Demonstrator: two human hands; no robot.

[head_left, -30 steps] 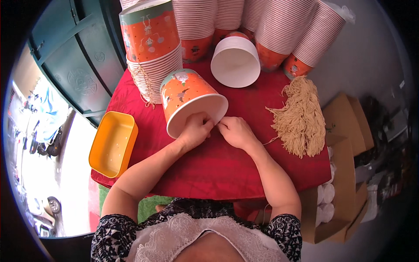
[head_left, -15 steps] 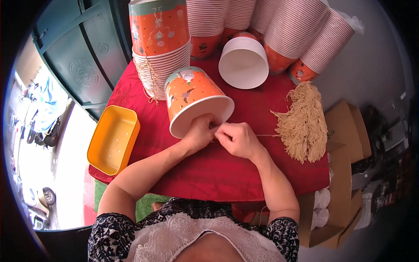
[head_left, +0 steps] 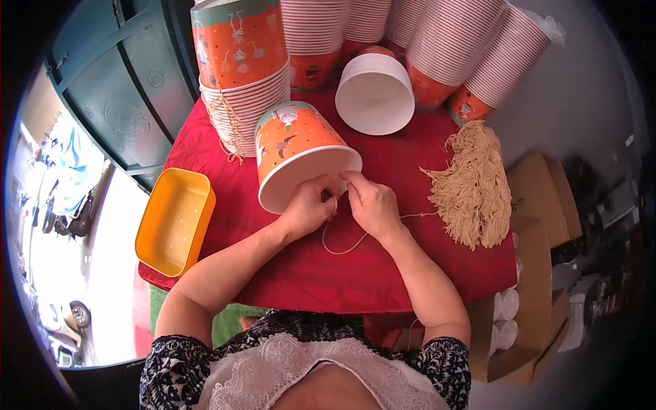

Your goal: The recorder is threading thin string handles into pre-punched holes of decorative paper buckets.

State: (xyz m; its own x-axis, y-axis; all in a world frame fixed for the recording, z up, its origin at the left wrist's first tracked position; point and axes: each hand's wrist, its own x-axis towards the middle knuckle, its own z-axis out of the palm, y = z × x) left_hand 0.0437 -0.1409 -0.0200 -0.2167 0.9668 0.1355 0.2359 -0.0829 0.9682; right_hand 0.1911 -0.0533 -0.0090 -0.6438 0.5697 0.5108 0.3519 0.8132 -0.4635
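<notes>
Orange tub (head_left: pixel 301 145) was tilted ahead of your left hand (head_left: pixel 313 206), which held a thin string (head_left: pixel 338 253), your right hand (head_left: pixel 372 205) was narrow beside it, its grip unclear, beige string bundle (head_left: pixel 473 195) lay rightward.

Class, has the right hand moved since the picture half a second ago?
Yes: the right hand moved forward, away from the near edge of the red-covered table.

Paper tub (head_left: pixel 304 140): orange, printed with figures, banded in green, rimmed in white
Tablecloth (head_left: pixel 335 280): deep red is shown
String bundle (head_left: pixel 475 188): coloured tan
Basin (head_left: pixel 179 225): coloured yellow-orange
Sleeves (head_left: pixel 176 372): black, patterned in white
</notes>
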